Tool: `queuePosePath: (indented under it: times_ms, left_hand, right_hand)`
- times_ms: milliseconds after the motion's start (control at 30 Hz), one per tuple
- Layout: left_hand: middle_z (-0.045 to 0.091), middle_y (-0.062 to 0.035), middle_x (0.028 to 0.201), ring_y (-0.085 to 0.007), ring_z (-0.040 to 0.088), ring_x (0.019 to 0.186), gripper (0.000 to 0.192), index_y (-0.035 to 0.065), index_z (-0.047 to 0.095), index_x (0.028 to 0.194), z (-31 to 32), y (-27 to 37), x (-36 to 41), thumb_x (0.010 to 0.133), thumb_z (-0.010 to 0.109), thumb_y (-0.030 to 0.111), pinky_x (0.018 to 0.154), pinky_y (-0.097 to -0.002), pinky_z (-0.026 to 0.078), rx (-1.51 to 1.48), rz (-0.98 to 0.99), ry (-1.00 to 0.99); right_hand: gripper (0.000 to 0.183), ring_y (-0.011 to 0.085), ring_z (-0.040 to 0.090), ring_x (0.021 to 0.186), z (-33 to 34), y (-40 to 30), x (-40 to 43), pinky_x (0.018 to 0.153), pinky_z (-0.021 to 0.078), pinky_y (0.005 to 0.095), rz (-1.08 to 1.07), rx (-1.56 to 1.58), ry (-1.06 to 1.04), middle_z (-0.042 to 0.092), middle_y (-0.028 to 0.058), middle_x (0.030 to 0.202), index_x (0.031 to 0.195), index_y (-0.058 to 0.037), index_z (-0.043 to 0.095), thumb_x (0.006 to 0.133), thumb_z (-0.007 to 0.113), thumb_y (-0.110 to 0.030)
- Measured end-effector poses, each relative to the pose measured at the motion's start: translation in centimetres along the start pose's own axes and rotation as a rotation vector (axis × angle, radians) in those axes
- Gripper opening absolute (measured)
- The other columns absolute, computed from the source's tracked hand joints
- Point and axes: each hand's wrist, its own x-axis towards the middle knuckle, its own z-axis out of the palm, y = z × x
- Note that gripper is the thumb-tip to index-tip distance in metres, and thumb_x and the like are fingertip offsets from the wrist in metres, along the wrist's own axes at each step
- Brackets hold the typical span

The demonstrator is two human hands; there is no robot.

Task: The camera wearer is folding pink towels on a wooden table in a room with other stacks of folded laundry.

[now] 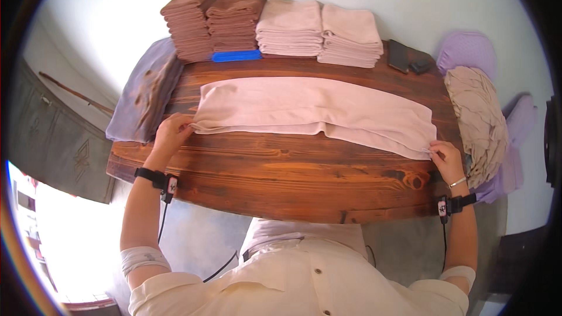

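Observation:
A pale pink towel (316,101), folded lengthwise into a long strip, lies across the wooden table (281,175). My left hand (173,134) pinches its near left corner between thumb and fingers. At the opposite end, my right hand (445,160) grips the near right corner. The near edge shows more than one layer, with a small raised fold around its middle. Both wrists wear a black strap with a small device and a cable.
Along the back stand stacks of folded brown towels (189,22) and pink towels (290,28). A blue item (237,55) lies under one brown stack. Grey-purple fabric (142,92) sits at left. A black phone-like object (398,55) lies back right; crumpled beige cloth (476,118) and a lilac chair (467,50) are at right.

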Motion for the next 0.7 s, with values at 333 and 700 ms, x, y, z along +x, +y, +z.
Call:
queuePosePath:
  times_ms: [333, 700]
  left_hand:
    - [0.059, -0.0102, 0.077, -0.0256, 0.058, 0.069, 0.019, 0.0067, 0.060, 0.088, 0.0, 0.8, -0.1, 0.071, 0.063, 0.013, 0.062, -0.0350, 0.045, 0.059, -0.054, -0.011]
    - [0.056, -0.0112, 0.081, -0.0299, 0.058, 0.072, 0.014, 0.0022, 0.058, 0.083, -0.7, 2.3, -0.5, 0.069, 0.061, 0.003, 0.064, -0.0352, 0.047, -0.006, 0.227, -0.073]
  right_hand:
    - [0.009, 0.0173, 0.053, 0.062, 0.6, -1.3, 0.7, 0.058, 0.0429, 0.0253, 0.115, 0.017, -0.030, 0.052, 0.0082, 0.070, 0.078, -0.0001, 0.061, 0.070, 0.061, 0.002]
    - [0.023, 0.0258, 0.058, 0.078, 0.3, -1.5, 0.4, 0.069, 0.0474, 0.0336, 0.089, -0.126, -0.217, 0.056, 0.0089, 0.087, 0.089, -0.0046, 0.061, 0.070, 0.068, -0.017]
